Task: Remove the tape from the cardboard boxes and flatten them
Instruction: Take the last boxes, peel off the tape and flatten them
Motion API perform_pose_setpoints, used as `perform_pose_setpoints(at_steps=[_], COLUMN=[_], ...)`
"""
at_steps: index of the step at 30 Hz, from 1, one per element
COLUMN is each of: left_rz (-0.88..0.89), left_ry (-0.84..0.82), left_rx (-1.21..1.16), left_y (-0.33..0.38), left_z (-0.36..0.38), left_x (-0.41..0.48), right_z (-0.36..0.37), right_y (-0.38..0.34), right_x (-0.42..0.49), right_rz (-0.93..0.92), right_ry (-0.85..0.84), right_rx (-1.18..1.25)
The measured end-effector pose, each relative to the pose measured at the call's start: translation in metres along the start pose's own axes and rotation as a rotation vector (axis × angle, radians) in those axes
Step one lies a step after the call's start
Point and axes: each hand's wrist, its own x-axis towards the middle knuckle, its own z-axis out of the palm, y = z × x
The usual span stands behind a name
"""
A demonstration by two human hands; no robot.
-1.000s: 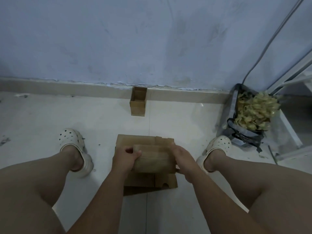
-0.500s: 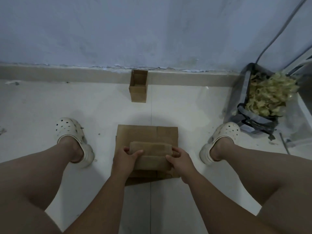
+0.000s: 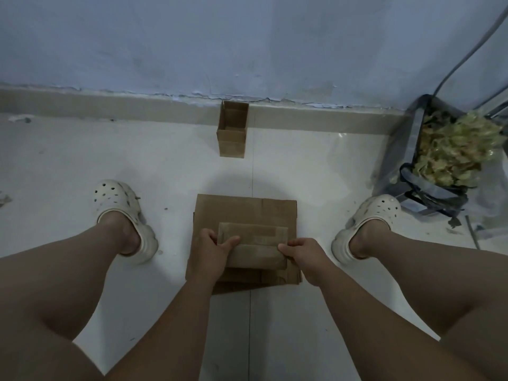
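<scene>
Creased cardboard box [image 3: 254, 247] now lower, flat atop the stack [image 3: 244, 211], left hand [image 3: 209, 253] and right hand [image 3: 305, 257] pinching its ends.

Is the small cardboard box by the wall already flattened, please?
No, the small cardboard box stands upright with its top open at the baseboard, not flattened.

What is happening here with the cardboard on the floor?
A person sits with a pile of flattened cardboard on the floor between their feet. The left hand and the right hand grip the two ends of a smaller flattened box, on or just above the pile. One small open box stands upright by the wall, not yet flattened. A grey bag at the right holds crumpled yellowish material, possibly tape.
</scene>
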Motion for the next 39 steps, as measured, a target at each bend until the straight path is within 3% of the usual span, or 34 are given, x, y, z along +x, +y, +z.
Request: perform_pose_setpoints(at_steps=[4, 12, 18, 25, 29, 39], left_rz=[0.058, 0.22, 0.216, 0.097, 0.073, 0.111], left_ry=[-0.093, -0.086, -0.04, -0.25, -0.26, -0.212], left_rx=[0.079, 0.356, 0.333, 0.171, 0.156, 0.251], left_y=[0.009, 0.014, 0.005, -0.012, -0.012, -0.013], left_z=[-0.006, -0.015, -0.018, -0.027, -0.026, -0.024], left_x=[0.0, -0.012, -0.014, 0.001, 0.004, 0.008], right_z=[-0.001, 0.004, 0.012, 0.026, 0.026, 0.022], right_y=[0.0, 0.003, -0.005, -0.017, -0.016, -0.012], right_x=[-0.002, -0.014, -0.023, -0.032, -0.033, -0.029], right_rz=[0.029, 0.005, -0.086, -0.182, -0.226, -0.21], right_ry=[0.005, 0.045, 0.047, -0.077, -0.051, -0.089], right_rx=[0.002, 0.067, -0.009, -0.232, -0.311, -0.204])
